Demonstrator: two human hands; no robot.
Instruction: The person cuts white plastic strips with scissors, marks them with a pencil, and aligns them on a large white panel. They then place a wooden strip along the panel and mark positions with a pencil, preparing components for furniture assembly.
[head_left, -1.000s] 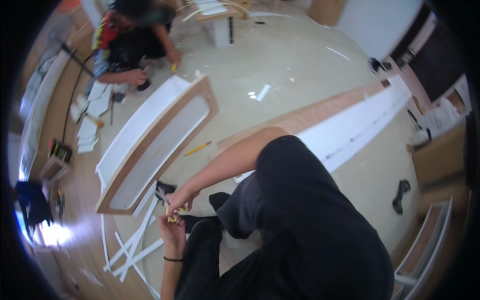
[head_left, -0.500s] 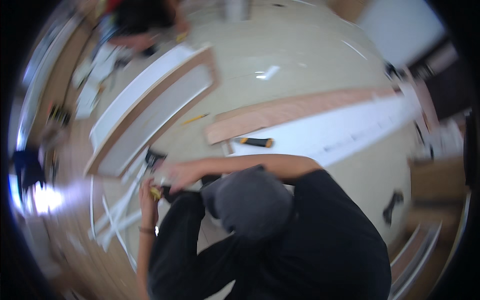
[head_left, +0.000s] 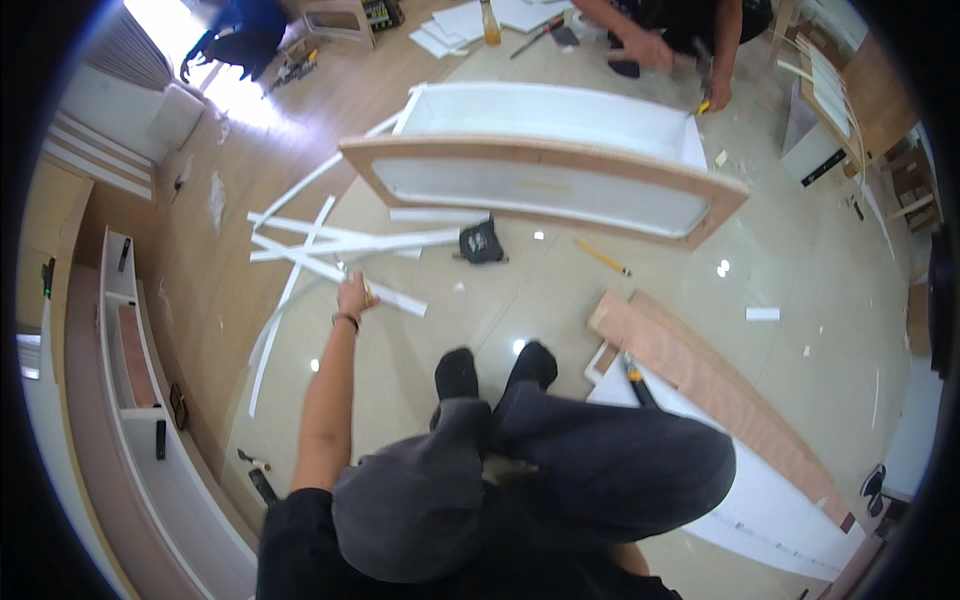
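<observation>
My left hand point(head_left: 354, 296) reaches forward over several white strips point(head_left: 345, 243) on the floor. Its fingers are closed around something with a yellow part, mostly hidden in the grip. A small light tip shows just beyond the fingers, against one strip. To the hand's right lies a black tool pouch or tape-like object point(head_left: 482, 242). My right hand is out of sight; only a bit of bare arm shows low by my body. Beyond the strips stands a white box-shaped cabinet point(head_left: 560, 110) with a wood-framed front panel point(head_left: 550, 185).
A yellow pencil point(head_left: 603, 257) lies before the cabinet. At right, a black-and-orange knife point(head_left: 638, 382) rests on a long white board point(head_left: 740, 490) beside a wooden plank point(head_left: 720, 400). A co-worker's hands point(head_left: 650, 50) hold a tool beyond the cabinet. Long white shelving point(head_left: 170, 480) stands at left.
The view has turned leftward. My left hand has gone from close by my knee out to the white strips. My right hand, formerly beside it, has left the view.
</observation>
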